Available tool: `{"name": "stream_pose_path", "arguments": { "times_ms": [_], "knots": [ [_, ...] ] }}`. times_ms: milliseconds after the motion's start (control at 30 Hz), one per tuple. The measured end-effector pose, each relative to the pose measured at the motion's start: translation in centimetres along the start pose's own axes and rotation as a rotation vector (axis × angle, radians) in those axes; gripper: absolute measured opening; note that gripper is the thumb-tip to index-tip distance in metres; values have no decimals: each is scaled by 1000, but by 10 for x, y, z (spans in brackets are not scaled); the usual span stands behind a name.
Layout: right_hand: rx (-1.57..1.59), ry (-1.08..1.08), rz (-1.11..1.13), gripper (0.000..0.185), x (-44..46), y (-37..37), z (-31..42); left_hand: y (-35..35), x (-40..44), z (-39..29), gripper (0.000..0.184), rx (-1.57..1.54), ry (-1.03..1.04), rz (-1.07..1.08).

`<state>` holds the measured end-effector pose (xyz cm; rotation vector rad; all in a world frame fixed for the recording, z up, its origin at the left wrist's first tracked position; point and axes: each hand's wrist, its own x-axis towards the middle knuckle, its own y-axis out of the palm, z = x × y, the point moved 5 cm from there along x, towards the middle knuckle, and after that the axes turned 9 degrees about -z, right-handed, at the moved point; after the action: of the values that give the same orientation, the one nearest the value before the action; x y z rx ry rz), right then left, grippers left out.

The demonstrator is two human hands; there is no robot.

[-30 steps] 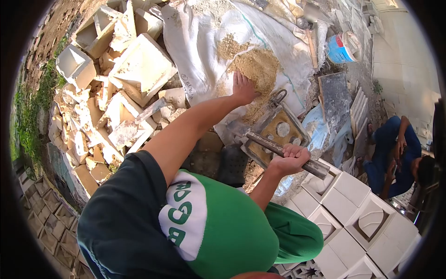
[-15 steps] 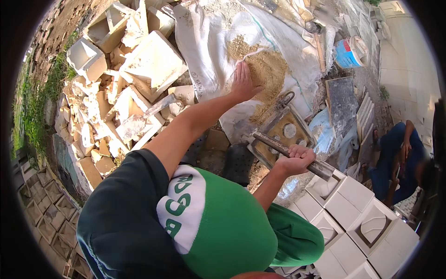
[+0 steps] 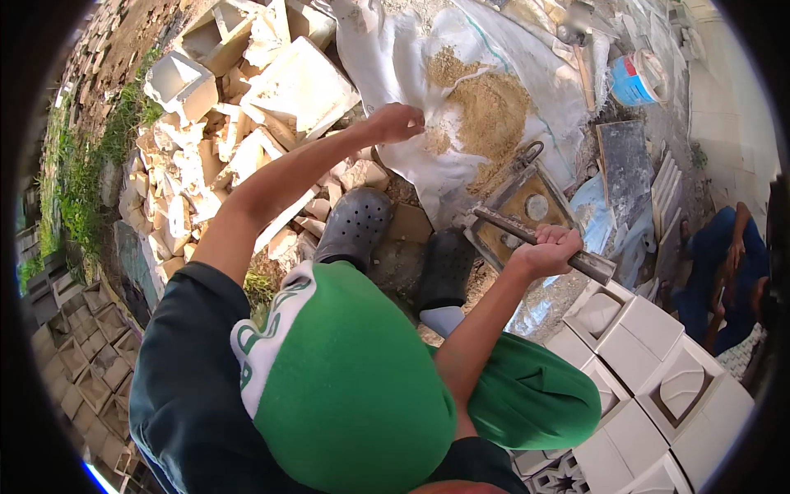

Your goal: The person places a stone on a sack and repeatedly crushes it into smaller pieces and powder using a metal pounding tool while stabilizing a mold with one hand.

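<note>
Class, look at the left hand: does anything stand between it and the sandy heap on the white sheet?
Nothing visible does: between the left hand and the sandy heap lies only the white sheet, thinly dusted in places.

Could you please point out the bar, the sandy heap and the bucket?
Bar [image 3: 505, 225], head view, on its uncovered shaft.
Sandy heap [image 3: 498, 109], head view, on its broad middle.
Bucket [image 3: 628, 87], head view, on its blue side.

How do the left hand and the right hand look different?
The right hand wraps around a bar; the left hand is curled with nothing visible in it. The left hand shows against the white sack, the right hand nearer the white blocks. Both are bare.
</note>
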<state>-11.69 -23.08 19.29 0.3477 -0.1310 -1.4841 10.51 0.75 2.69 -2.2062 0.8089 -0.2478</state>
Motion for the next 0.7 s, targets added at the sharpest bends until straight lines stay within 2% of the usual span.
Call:
{"name": "stream_pose_path", "arguments": {
  "times_ms": [67,200,300,333,400,467,533,567,600,667,700],
  "knots": [
    [6,8,-28,28,-5,4,2,-30,-26,14,28,201,-45,82],
    [6,-28,-38,21,-11,6,3,-45,-71,13,34,176,-146,218],
    [26,-48,-14,17,-12,6,-1,-22,-92,5,41,337,60,327],
    [28,-59,-18,17,-12,6,-2,-16,-88,4,41,333,71,326],
    [22,-27,-18,19,-17,8,-2,-1,-89,13,39,567,-103,599],
    [34,-44,0,16,-22,11,0,-5,-87,10,36,564,-99,569],
    [12,-63,35,13,-27,17,3,-14,-84,-2,31,428,43,490],
    [16,-67,38,13,-28,18,2,-18,-81,-7,28,460,64,471],
    [16,-73,27,13,-29,17,3,-22,-79,-12,28,461,76,476],
    [28,-60,81,12,-31,20,3,-44,-68,-26,30,382,110,326],
    [29,-67,102,12,-31,20,2,-60,-63,-40,31,371,53,307]
  ]
}}
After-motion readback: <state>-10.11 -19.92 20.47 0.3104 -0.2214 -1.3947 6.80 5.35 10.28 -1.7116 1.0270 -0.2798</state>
